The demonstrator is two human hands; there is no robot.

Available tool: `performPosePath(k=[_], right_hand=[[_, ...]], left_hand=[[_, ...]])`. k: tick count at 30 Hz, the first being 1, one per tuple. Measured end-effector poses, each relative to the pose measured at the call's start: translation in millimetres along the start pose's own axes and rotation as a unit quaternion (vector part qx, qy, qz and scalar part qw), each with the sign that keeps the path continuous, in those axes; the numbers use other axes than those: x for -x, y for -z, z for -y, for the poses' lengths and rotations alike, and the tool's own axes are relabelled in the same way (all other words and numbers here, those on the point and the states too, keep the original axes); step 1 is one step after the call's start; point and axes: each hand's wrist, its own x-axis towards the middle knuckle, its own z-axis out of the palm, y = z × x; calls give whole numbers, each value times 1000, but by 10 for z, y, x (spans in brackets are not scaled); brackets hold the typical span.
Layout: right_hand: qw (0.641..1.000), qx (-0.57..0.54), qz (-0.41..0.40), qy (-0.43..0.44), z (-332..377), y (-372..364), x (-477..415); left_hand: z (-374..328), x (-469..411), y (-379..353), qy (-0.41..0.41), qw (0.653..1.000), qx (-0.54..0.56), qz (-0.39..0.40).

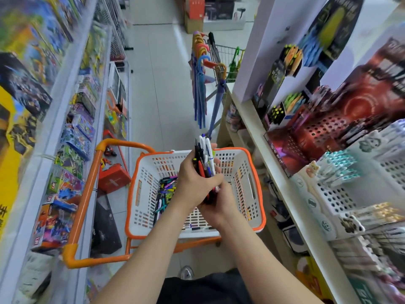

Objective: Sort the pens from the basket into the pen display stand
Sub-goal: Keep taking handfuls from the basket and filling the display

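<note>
both hands hold one bundle of pens (205,159) above the white, orange-rimmed basket (260,194) — the left hand (192,181) has its fingers wrapped round the middle, the right hand (218,204) curls round the lower ends. loose pens (165,191) lie in the basket's left side. a red perforated pen stand (322,132) sits on the right shelf (274,178) — lettering on the toy boxes (57,216) is too blurred to read

Basket (144,194) at lower centre looks like matt white plastic with an orange rim. Pens (205,154) are glossy plastic, floor tiles (162,84) are smooth and shiny, and the wire cart (223,53) at upper centre is bare metal.
</note>
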Motion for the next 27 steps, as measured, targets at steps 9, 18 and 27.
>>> performPosePath(k=[9, 18, 27], right_hand=[[998, -10, -21, 58, 81, -68, 122], [973, 89, -133, 166, 133, 144, 373], [760, 444, -245, 406, 301, 614, 847]], left_hand=[[41, 67, -133, 13, 996, -45, -76], [-29, 174, -440, 50, 998, 17, 46], [-67, 350, -857, 143, 965, 195, 102]])
